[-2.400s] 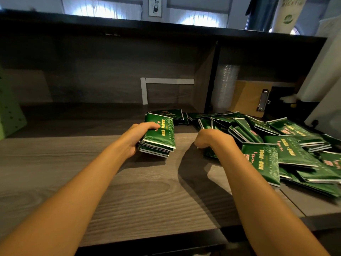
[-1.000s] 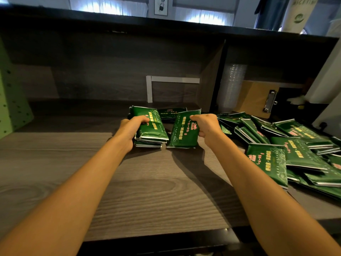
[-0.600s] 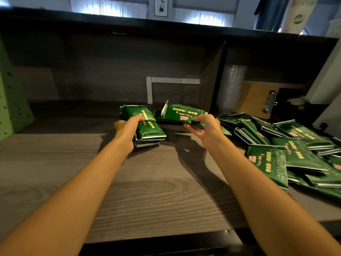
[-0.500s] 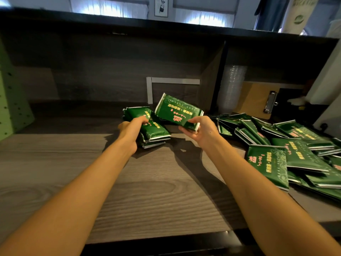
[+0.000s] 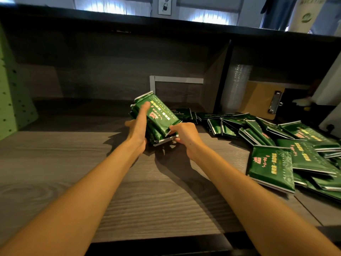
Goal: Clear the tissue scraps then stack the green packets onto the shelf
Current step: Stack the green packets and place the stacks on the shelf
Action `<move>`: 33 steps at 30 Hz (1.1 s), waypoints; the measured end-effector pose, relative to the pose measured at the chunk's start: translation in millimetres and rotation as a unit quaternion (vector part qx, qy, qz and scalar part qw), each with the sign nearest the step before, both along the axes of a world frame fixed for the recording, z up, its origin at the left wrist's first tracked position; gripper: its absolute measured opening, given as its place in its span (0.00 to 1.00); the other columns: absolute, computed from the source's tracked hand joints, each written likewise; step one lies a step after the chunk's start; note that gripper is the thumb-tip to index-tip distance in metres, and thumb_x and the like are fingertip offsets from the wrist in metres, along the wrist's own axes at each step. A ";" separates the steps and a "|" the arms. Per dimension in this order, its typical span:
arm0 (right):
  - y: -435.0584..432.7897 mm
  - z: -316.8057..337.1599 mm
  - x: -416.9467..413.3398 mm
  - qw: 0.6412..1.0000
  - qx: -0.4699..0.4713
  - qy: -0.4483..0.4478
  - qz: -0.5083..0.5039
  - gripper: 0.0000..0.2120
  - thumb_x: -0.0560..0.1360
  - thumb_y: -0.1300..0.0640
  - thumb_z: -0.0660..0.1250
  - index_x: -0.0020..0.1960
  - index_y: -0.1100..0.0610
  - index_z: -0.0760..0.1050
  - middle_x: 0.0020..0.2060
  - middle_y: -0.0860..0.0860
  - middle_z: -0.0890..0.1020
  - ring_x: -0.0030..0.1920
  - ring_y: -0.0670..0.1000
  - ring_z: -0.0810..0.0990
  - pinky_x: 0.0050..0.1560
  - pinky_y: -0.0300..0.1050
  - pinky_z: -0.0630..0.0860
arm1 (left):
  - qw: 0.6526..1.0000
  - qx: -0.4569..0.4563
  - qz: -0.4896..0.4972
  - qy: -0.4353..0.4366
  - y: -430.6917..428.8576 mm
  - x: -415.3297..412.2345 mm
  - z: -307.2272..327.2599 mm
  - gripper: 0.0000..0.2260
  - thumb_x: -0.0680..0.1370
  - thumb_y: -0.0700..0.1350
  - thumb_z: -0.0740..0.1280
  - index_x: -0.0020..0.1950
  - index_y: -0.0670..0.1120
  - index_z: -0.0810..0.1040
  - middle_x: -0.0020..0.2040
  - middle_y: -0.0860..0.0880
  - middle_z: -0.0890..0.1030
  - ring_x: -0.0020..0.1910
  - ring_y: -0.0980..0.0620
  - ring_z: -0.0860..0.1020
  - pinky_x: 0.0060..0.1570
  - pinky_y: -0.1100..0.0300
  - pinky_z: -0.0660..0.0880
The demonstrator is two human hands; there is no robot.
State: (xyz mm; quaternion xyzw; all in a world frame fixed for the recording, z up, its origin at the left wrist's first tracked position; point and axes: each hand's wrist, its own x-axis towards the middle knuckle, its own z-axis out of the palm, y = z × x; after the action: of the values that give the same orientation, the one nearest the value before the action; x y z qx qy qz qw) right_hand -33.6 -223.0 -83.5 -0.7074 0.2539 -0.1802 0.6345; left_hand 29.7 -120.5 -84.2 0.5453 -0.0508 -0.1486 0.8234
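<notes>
A small stack of green packets is tilted up above the grey wooden shelf, held between both hands. My left hand holds the stack from its left side, with a finger lying straight along the top packet. My right hand pinches the stack's near right corner. Several more green packets lie in a loose heap on the shelf at the right. No tissue scraps are in view.
A white L-shaped bracket is fixed to the back wall. A divider panel splits the shelf; behind it stand clear plastic cups and a brown clipboard. A green pegboard is at the left edge.
My right hand has laid its single packet on top of the stack in my left hand. Both hands now hold the combined stack, tilted up and nearer the middle.
</notes>
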 end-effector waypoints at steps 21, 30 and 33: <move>-48.0 -6.1 75.8 0.801 -0.559 0.201 0.075 0.32 0.79 0.51 0.59 0.77 0.54 0.46 0.77 0.56 0.47 0.76 0.58 0.41 0.73 0.63 0.42 | 0.981 0.192 -0.014 -0.022 31.8 38.5 6.9 0.19 0.72 0.46 0.69 0.59 0.42 0.70 0.50 0.43 0.80 0.42 0.49 0.80 0.33 0.60 0.73; -41.1 -9.8 67.6 0.732 -0.663 0.156 0.016 0.22 0.77 0.64 0.58 0.71 0.55 0.66 0.57 0.58 0.78 0.65 0.61 0.69 0.73 0.60 0.44 | 0.980 0.193 -0.042 -0.017 32.2 46.6 5.1 0.23 0.71 0.47 0.70 0.64 0.41 0.70 0.53 0.42 0.81 0.46 0.47 0.81 0.34 0.59 0.74; -38.5 -7.9 54.5 0.753 -0.647 0.120 -0.006 0.20 0.77 0.65 0.57 0.68 0.57 0.70 0.55 0.58 0.80 0.63 0.60 0.72 0.73 0.58 0.46 | 0.978 0.200 -0.048 -0.024 34.7 44.1 6.3 0.24 0.72 0.47 0.70 0.64 0.42 0.68 0.54 0.42 0.80 0.47 0.46 0.81 0.36 0.58 0.75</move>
State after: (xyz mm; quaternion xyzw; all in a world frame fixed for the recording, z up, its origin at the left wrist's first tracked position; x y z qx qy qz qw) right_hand 20.9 -261.5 -91.4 -0.9634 0.1546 -0.2187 -0.0118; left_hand 73.8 -85.9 -77.9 0.6994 -0.0659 -0.1825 0.6879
